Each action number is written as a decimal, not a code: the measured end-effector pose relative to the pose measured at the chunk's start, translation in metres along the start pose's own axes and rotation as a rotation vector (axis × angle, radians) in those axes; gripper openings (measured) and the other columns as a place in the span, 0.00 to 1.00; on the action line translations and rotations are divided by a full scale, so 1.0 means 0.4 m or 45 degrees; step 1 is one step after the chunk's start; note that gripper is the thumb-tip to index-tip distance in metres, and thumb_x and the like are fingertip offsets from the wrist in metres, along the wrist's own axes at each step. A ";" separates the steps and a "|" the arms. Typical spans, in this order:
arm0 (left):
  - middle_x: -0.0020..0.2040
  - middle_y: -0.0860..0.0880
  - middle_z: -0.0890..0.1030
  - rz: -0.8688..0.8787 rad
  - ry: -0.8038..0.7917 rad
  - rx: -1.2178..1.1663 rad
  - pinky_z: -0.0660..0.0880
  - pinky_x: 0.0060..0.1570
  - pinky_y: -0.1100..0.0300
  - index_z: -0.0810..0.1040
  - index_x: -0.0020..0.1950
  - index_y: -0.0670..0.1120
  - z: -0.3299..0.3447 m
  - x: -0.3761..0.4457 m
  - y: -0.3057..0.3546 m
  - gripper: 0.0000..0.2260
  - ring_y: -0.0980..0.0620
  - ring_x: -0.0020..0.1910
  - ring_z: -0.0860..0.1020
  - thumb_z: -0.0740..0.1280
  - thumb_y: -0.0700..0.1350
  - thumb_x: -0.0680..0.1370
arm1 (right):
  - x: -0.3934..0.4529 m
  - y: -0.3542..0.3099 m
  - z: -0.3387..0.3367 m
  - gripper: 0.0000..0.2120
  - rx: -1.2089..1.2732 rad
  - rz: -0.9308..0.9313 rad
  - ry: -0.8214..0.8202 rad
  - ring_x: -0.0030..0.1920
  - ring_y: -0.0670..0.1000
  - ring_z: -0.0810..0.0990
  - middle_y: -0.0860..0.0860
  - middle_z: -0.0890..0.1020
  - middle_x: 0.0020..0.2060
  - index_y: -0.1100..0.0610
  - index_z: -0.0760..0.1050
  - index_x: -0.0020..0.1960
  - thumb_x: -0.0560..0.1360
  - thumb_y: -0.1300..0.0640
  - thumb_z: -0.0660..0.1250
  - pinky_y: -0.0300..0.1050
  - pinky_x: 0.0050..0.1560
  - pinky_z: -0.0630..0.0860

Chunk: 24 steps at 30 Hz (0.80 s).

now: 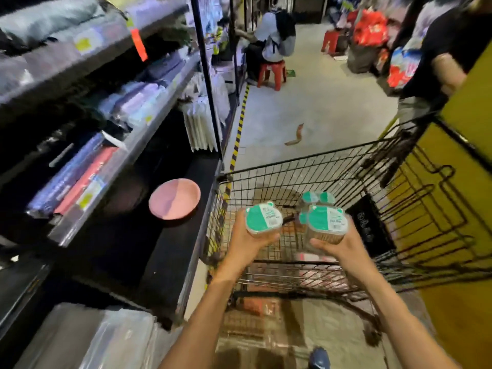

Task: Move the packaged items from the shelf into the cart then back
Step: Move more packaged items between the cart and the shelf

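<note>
Each hand gripped a green-lidded container from below over the cart (292, 166): the left hand (247, 238) held one container (263, 218), the right hand (343, 246) another (326, 222). A third green-lidded container (316, 198) showed just beyond them, apparently inside the cart. Cupping them underneath kept the lids up, probably for transfer between the cart and the shelf (170, 235).

A shop aisle: price-tagged shelves (111, 166) of packaged goods beside a wire shopping cart (332, 166) on concrete floor (306, 110).

the floor (314, 107) is lit brightly from above, while the lower shelf (165, 251) is sunk in deep shadow. edges are bent by the wide lens; the left side is smeared by blur.
</note>
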State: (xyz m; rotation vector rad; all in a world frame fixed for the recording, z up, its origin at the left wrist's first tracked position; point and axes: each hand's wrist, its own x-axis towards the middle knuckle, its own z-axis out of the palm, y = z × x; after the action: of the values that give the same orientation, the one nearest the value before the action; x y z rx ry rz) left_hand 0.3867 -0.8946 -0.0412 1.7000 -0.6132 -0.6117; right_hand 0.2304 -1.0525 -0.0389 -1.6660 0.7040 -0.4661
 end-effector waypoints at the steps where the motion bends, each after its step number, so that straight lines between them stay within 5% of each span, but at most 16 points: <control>1: 0.57 0.47 0.79 -0.012 -0.012 0.006 0.72 0.49 0.74 0.69 0.63 0.39 0.036 0.030 -0.003 0.30 0.59 0.55 0.79 0.78 0.34 0.65 | 0.029 0.015 -0.035 0.31 -0.014 0.013 -0.006 0.54 0.40 0.79 0.44 0.77 0.53 0.48 0.65 0.58 0.65 0.71 0.73 0.31 0.50 0.77; 5: 0.53 0.56 0.73 -0.059 -0.071 0.028 0.69 0.45 0.80 0.65 0.65 0.38 0.212 0.169 0.010 0.29 0.74 0.47 0.74 0.74 0.31 0.69 | 0.169 0.100 -0.200 0.35 -0.012 0.106 -0.035 0.61 0.48 0.75 0.46 0.76 0.57 0.55 0.60 0.67 0.67 0.69 0.73 0.41 0.60 0.74; 11: 0.56 0.54 0.74 -0.251 -0.071 0.043 0.75 0.39 0.75 0.59 0.66 0.42 0.371 0.364 -0.051 0.30 0.61 0.48 0.75 0.72 0.33 0.71 | 0.376 0.240 -0.316 0.40 -0.018 0.275 -0.036 0.64 0.53 0.74 0.50 0.74 0.62 0.53 0.58 0.69 0.65 0.63 0.77 0.58 0.64 0.73; 15: 0.64 0.48 0.74 -0.338 -0.084 0.088 0.76 0.52 0.66 0.59 0.64 0.46 0.438 0.482 -0.137 0.31 0.55 0.60 0.74 0.75 0.36 0.69 | 0.483 0.334 -0.329 0.38 -0.010 0.346 -0.062 0.65 0.55 0.74 0.53 0.74 0.64 0.51 0.60 0.68 0.65 0.64 0.77 0.61 0.63 0.74; 20: 0.68 0.49 0.64 -0.374 -0.048 0.304 0.63 0.66 0.61 0.66 0.68 0.48 0.507 0.591 -0.263 0.35 0.54 0.67 0.65 0.78 0.40 0.65 | 0.589 0.480 -0.304 0.39 -0.268 0.333 0.022 0.63 0.53 0.68 0.52 0.67 0.58 0.51 0.68 0.68 0.61 0.52 0.80 0.54 0.66 0.70; 24: 0.71 0.48 0.60 -0.474 -0.061 0.360 0.66 0.64 0.60 0.65 0.72 0.48 0.546 0.664 -0.375 0.38 0.50 0.70 0.62 0.77 0.38 0.66 | 0.651 0.571 -0.272 0.36 -0.292 0.378 0.017 0.59 0.47 0.70 0.50 0.70 0.57 0.54 0.68 0.69 0.64 0.62 0.78 0.42 0.61 0.68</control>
State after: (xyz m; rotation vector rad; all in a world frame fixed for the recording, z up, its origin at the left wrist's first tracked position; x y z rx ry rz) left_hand 0.4420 -1.2008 -0.2506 2.0936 -0.4313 -0.8615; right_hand 0.3069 -1.3322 -0.2573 -1.7338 1.0266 -0.1899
